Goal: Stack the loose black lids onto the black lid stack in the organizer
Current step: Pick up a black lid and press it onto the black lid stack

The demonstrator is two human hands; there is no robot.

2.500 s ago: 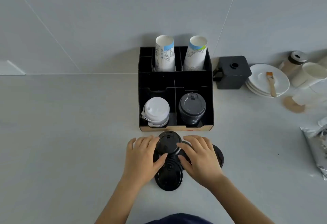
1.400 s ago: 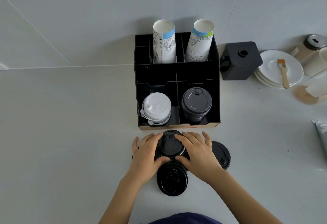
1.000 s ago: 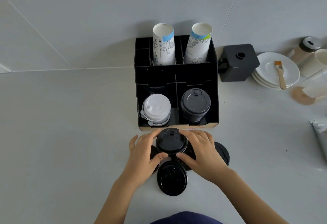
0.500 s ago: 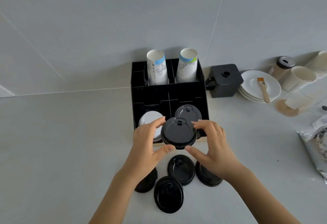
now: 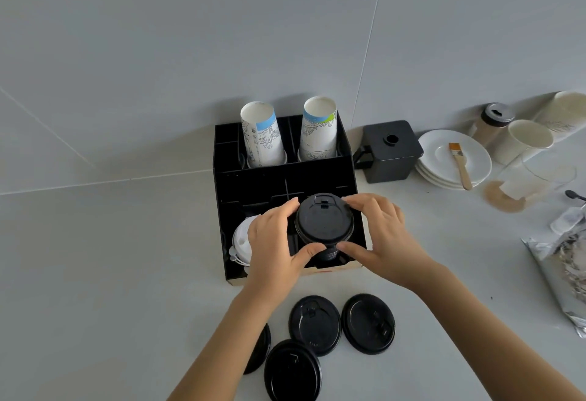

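Both hands hold one black lid over the organizer: the left hand pinches its 9 o'clock edge, the right hand its 3 o'clock edge, thumbs at the near rim and fingers at the far rim. Each grip is closed on that lid. It is round, matte black, with a raised centre and a small sip tab at its 12 o'clock edge. It sits directly above the black lid stack in the front right compartment; whether it touches the stack cannot be told.

Four loose black lids lie on the desk at 6 o'clock from the organizer: one in the middle, one just beside it at 3 o'clock, one nearest the camera, and one half hidden under the left forearm.

One white lid stack fills the front left compartment. Two paper cups stand in the back compartments.
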